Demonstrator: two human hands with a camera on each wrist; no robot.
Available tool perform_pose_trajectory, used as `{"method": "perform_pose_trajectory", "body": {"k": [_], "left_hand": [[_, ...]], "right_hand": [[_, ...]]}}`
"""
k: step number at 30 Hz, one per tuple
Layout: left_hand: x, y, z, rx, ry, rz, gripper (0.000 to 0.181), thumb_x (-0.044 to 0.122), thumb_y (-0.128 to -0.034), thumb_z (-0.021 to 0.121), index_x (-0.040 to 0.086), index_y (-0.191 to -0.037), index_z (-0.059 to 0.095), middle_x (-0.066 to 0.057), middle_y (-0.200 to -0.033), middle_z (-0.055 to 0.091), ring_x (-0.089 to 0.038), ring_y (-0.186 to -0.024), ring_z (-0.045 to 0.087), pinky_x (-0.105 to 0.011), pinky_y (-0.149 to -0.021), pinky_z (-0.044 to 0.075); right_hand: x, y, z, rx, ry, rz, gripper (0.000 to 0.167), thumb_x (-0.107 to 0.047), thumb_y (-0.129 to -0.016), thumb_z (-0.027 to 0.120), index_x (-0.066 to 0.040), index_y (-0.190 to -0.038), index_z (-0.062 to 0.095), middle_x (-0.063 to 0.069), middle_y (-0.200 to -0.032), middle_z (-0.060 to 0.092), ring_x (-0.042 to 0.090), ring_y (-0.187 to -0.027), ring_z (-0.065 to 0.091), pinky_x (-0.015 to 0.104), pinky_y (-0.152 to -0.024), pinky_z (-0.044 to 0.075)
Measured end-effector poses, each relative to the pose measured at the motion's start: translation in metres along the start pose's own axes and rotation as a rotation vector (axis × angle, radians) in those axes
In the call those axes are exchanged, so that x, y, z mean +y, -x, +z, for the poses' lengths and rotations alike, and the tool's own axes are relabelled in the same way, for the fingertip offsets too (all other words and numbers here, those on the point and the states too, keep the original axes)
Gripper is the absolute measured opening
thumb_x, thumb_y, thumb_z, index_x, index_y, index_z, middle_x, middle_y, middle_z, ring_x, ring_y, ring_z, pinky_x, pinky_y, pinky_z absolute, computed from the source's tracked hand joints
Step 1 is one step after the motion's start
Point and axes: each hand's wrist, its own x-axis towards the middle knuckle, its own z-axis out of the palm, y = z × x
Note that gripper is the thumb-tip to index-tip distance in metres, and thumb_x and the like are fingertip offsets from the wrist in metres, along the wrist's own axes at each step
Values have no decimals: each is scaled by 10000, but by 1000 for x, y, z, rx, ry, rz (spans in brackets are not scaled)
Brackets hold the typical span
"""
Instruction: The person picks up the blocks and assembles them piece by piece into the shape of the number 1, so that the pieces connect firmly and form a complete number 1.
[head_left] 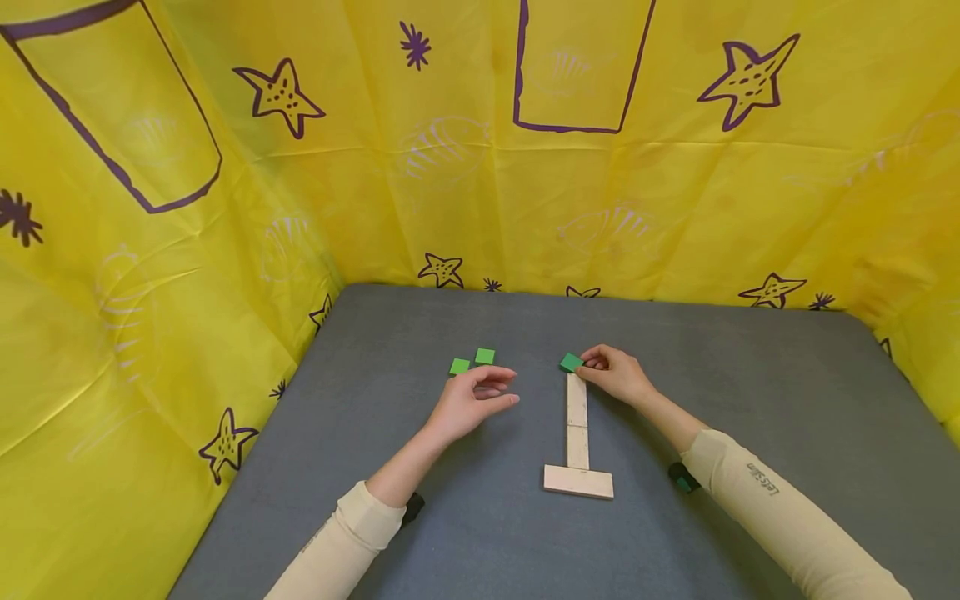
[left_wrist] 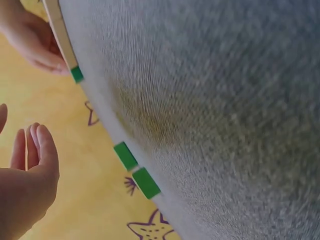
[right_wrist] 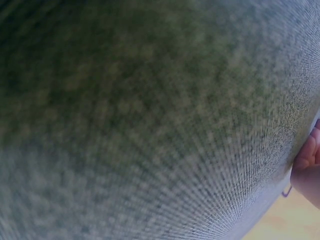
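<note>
In the head view, a dark green square block (head_left: 571,362) lies at the far end of a column of two pale wooden blocks (head_left: 577,412), and the right hand (head_left: 618,377) pinches its right side. Across the column's near end lies another wooden block (head_left: 578,482). The left hand (head_left: 468,404) hovers left of the column, fingers relaxed and holding nothing. Just beyond it are two light green blocks (head_left: 485,357), also visible in the left wrist view (left_wrist: 146,182). Only part of the right hand (right_wrist: 307,167) shows in the right wrist view.
The grey table (head_left: 480,533) has rounded far corners. Yellow cloth (head_left: 360,208) with purple drawings rises behind it and at both sides. A dark band with a device (head_left: 683,477) sits at the right wrist.
</note>
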Motion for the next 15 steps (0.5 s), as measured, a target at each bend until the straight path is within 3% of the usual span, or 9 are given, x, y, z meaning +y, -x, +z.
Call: {"method": "perform_pose_trajectory", "body": {"k": [1, 10, 15], "left_hand": [[-6, -3, -2, 11, 7, 3, 386, 166, -841, 779, 35, -1189, 673, -161, -1174, 665, -267, -1032, 641, -299, -883, 526], [-11, -14, -17, 168, 119, -3, 393, 116, -826, 790, -12, -1177, 670, -182, -1141, 669, -281, -1022, 640, -333, -904, 519], [-16, -18, -24, 223, 173, -18, 393, 101, -830, 783, -16, -1187, 666, -210, -1146, 658, -293, -1041, 626, -231, -845, 509]], "right_hand": [[0, 0, 0, 1, 0, -1, 297, -244, -904, 693, -23, -1097, 646, 87, -965, 635, 221, -861, 539, 325, -754, 425], [2, -1, 0, 9, 5, 7, 300, -255, -899, 698, -31, -1093, 651, 78, -959, 636, 213, -859, 537, 321, -750, 422], [2, -1, 1, 7, 3, 8, 300, -253, -903, 695, -28, -1096, 648, 83, -967, 634, 218, -867, 537, 323, -754, 423]]}}
